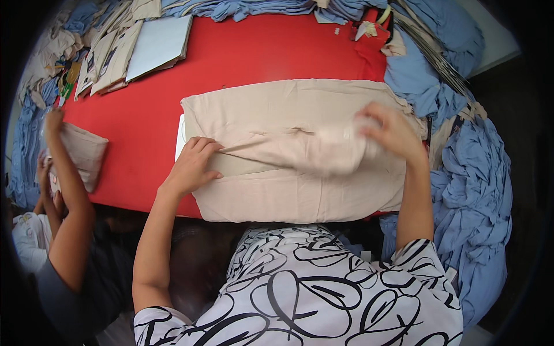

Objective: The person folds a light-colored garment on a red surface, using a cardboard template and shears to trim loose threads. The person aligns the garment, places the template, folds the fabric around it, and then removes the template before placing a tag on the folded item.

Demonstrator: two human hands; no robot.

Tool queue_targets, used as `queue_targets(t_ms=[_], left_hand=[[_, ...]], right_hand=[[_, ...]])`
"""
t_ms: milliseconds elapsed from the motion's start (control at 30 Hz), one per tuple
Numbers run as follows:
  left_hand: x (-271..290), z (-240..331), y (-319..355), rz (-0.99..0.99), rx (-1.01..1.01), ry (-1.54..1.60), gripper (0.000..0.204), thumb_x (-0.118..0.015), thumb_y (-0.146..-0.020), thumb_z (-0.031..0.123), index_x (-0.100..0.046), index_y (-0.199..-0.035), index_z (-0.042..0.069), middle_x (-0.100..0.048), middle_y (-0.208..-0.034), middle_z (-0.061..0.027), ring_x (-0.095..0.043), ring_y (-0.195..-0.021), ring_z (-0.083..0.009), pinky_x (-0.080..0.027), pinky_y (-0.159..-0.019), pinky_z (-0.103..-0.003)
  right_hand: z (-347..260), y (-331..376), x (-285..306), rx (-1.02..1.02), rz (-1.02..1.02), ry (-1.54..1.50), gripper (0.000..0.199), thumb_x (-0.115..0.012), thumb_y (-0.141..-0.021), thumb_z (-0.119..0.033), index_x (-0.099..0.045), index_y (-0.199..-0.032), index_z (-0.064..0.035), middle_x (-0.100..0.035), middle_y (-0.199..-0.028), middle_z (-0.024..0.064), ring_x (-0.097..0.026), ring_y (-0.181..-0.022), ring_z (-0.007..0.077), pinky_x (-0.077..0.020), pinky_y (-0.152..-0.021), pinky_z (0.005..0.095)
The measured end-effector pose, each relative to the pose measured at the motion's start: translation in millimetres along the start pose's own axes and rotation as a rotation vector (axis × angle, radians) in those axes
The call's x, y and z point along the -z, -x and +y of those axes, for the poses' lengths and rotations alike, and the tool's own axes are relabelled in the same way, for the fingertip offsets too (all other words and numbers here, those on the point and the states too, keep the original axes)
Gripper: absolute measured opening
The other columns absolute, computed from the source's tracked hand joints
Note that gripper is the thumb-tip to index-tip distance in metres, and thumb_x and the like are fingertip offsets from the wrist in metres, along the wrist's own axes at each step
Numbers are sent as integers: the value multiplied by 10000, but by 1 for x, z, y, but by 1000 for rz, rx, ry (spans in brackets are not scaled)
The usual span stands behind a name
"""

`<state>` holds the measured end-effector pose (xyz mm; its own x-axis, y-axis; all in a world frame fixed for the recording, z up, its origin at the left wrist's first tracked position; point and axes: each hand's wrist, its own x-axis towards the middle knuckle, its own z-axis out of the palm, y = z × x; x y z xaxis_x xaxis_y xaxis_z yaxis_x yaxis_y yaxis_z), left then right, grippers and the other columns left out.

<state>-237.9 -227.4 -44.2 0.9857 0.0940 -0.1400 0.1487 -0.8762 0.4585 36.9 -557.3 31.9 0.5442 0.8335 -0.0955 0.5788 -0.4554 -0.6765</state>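
Note:
A beige shirt (265, 199) lies spread across the red table in front of me, and a sliver of a white board (180, 138) shows from under its left edge. My left hand (193, 164) rests open on the shirt's left part, fingers and thumb apart against the cloth. A sleeve (332, 153) lies across the middle, its right end raised and blurred. My right hand (386, 130), smeared by motion, has its fingers closed on the cuff end of that sleeve.
Folded beige garments (115, 60) and a stack of grey-white sheets (158, 46) lie at the far left of the red table (254, 52). Blue garments (473, 202) hang in a heap at the right. At the left, a co-worker's hands handle a folded beige garment (86, 153).

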Motion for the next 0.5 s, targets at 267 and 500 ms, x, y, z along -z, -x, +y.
queue_targets(t_ms=[267,500], left_hand=[[-5,2,8,68,-13,0,654,-813,-632,86,-536,-1224,98,-507,-1244,-105,-440,-1199,-341,-384,-1047,-425],[-8,-7,8,89,-86,-18,525,-807,-648,106,-564,-1113,84,-492,-1247,-123,-449,-1201,-341,-392,-1011,-434]], right_hand=[[21,3,-83,198,427,221,274,-679,-756,-62,-647,-1028,-74,-610,-1080,133,-534,-1010,318,-418,-902,457],[-39,59,-192,709,-378,326,144,-599,-820,-195,-613,-904,-78,-539,-888,58,-549,-873,242,-439,-783,343]])
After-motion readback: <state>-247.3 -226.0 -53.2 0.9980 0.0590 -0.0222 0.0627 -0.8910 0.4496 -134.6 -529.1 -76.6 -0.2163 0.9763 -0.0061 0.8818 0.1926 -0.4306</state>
